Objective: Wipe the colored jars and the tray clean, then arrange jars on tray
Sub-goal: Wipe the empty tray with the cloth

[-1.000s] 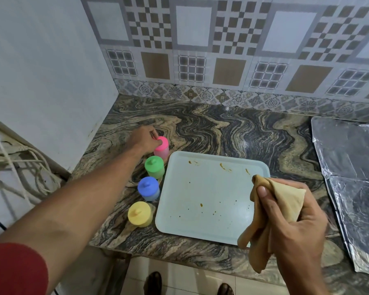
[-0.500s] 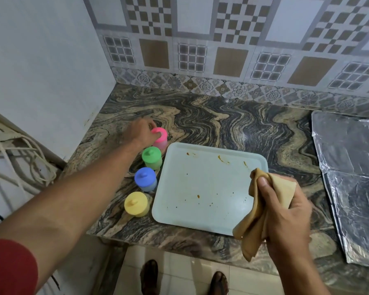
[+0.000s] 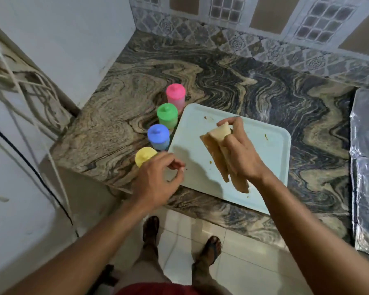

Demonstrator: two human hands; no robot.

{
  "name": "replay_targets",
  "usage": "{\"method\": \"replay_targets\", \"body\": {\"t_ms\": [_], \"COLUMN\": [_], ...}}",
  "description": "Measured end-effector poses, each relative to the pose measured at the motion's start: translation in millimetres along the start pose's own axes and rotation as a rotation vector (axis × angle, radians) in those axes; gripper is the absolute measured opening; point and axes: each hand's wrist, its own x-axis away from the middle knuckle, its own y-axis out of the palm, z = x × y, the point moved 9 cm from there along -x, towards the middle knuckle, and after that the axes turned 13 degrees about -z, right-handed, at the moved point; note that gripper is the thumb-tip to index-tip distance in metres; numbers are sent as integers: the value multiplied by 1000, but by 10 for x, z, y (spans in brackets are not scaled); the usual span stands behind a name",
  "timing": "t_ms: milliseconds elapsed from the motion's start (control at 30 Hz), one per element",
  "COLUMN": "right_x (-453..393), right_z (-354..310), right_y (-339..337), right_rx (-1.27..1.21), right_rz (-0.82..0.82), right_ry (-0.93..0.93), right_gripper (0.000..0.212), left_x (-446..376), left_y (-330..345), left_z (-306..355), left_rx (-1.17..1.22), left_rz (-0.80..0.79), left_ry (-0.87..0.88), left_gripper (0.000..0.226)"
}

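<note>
Marbled stone: the counter (image 3: pixel 232 81) is swirled in tan, grey and black and runs back to a patterned tile wall (image 3: pixel 264 24).
Tray: a pale blue-white tray (image 3: pixel 264 158) lies flat on the counter near its front edge, with one corner reaching past that edge; small brown and yellowish spots mark its surface.
Jars: four lidded jars stand upright on the counter in a slanting row just beside the tray's left edge, none of them on the tray.
Order from the wall forward: pink jar (image 3: pixel 176 95), green jar (image 3: pixel 167 114), blue jar (image 3: pixel 158 136), yellow jar (image 3: pixel 145 156).
Right hand: the right hand (image 3: pixel 241 154) is over the middle of the tray, its fingers curled round a folded tan cloth (image 3: pixel 219 150); the cloth's loose end hangs down toward the tray's near edge.
Cloth contact: whether the cloth touches the tray cannot be told.
Left hand: the left hand (image 3: pixel 156 179) is at the tray's near left corner, partly in front of the yellow jar, its fingers loosely curled and holding nothing.
Hands: they are apart, one on each side of the tray's left half.
Right side: crinkled silver foil (image 3: pixel 366 145) covers the surface there.
Left side: white cables (image 3: pixel 30 88) hang by a white wall.
Below: two feet in sandals (image 3: pixel 209 250) stand on pale floor tiles.
</note>
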Motion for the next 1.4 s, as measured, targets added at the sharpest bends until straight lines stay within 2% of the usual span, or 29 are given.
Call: {"method": "replay_targets", "body": {"t_ms": [100,200,267,467,600,667,800,1033,1267,1400], "right_x": [-231,-359,-386,-366,-413,-519,-1020,-1745,-1464,-991], "right_z": [-15,219,446,742,754,751,679,603,801,1132], "right_y": [406,821,1019,1168,1221,1153,723,79,-397,-959], "right_rx": [385,620,753,1057,1118,1132,1137,1187,1153,1162], "right_rz": [-218,-434,-515,-431,-487,-514,-447,-227,-66,50], "right_ry": [-81,-191,-237,-477,-615,-627,-464,-312,-196,-59], "right_gripper": [38,43,46,34,28,29,44,46,34,39], "left_x": [361,485,475,420,385,363,337,302,298,300], "left_y": [414,662,761,824,819,820,839,837,860,862], "left_z": [-263,-388,-473,-599,-621,-615,-636,-649,-658,-673], "left_rx": [-30,-94,-131,-149,-186,-169,-142,-170,-188,-176], "left_rz": [-29,-13,-5,53,59,46,10,72,67,63], "left_ry": [-44,-35,-35,37,58,83,82,76,71,70], "left_gripper": [13,22,22,16,13,13,15,21,28,23]}}
